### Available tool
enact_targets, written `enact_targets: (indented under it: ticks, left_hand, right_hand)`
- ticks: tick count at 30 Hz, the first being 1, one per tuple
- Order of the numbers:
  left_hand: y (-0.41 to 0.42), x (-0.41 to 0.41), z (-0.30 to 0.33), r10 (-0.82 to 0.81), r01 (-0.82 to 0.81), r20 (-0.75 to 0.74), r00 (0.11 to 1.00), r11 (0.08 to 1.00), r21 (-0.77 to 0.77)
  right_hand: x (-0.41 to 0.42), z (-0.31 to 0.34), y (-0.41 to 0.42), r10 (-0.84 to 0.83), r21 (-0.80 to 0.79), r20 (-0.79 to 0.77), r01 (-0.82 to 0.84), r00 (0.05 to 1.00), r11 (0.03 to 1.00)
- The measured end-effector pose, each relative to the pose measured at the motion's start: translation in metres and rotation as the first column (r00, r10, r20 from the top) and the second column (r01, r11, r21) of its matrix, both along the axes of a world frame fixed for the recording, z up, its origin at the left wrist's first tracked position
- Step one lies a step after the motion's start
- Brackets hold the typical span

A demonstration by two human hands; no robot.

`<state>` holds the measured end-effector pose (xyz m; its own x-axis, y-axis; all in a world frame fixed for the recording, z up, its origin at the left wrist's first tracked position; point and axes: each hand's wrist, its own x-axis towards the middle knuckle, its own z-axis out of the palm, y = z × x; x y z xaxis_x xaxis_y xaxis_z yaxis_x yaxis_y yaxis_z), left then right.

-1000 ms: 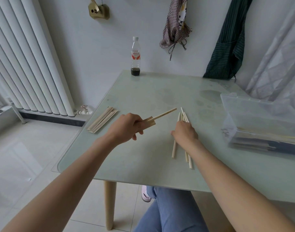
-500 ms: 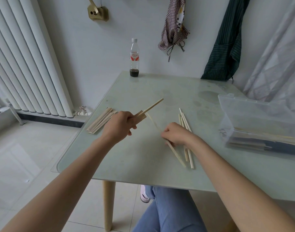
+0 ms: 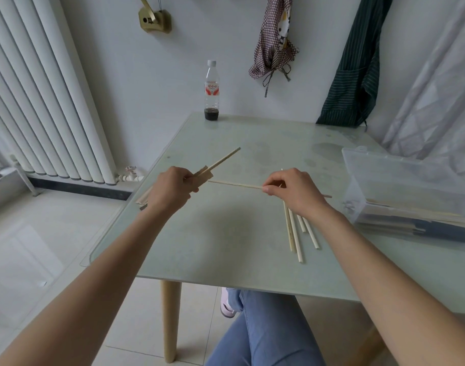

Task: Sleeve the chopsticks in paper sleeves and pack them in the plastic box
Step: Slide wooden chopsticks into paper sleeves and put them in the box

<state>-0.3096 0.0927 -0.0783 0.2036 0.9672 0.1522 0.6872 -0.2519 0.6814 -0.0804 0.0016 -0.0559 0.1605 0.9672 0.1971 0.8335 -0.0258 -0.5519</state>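
— Watching the left hand [image 3: 173,192]: it grips a paper sleeve [image 3: 203,175] with one chopstick [image 3: 223,159] already poking out of its mouth toward the far side of the glass table [image 3: 226,233].

— And the right hand [image 3: 292,191]?

— It pinches a second chopstick [image 3: 236,184] between thumb and fingertips, level, tip aimed at the sleeve mouth but not in it.

— What could spoil this?

— My guess: the tip catches the paper edge, or butts the stick already inside, because the sleeve mouth is narrow and half filled. A hard push could crumple or tear the paper, or drive the first stick out the far end.

— Anything else nearby?

— Loose chopsticks [image 3: 295,233] lie under the right wrist; a stack of empty sleeves [image 3: 143,199] shows behind the left hand; the clear plastic box [image 3: 400,180] sits open at the right with packed sleeves inside. A bottle [image 3: 212,93] stands at the far edge.

— Compared with a second ago?

— Then the right hand lay on the loose pile. Half a second ago it had lifted one stick at a slant; now that stick is swung level toward the sleeve.
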Motion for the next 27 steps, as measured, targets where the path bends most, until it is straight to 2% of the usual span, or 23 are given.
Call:
enact_targets:
  ticks: [9, 14, 22, 27]
  left_hand:
    - [-0.008, -0.001, 0.010, -0.276, 0.275, -0.027, 0.961, 0.961, -0.024]
    - [-0.014, 0.004, 0.014, -0.377, 0.376, -0.026, 0.926, 0.926, -0.042]
    - [-0.019, 0.008, 0.019, -0.394, 0.394, -0.013, 0.919, 0.919, -0.036]
    - [-0.019, 0.010, 0.017, -0.402, 0.402, -0.006, 0.916, 0.915, -0.026]
  right_hand:
    - [0.002, 0.004, -0.003, -0.064, 0.075, 0.178, 0.051, 0.982, 0.996]
    - [-0.001, 0.001, -0.004, -0.072, 0.161, 0.196, 0.040, 0.978, 0.986]
    - [-0.005, -0.004, -0.005, -0.022, 0.251, 0.197, -0.028, 0.980, 0.968]
    - [-0.006, -0.006, 0.002, -0.008, 0.243, 0.222, -0.047, 0.975, 0.969]
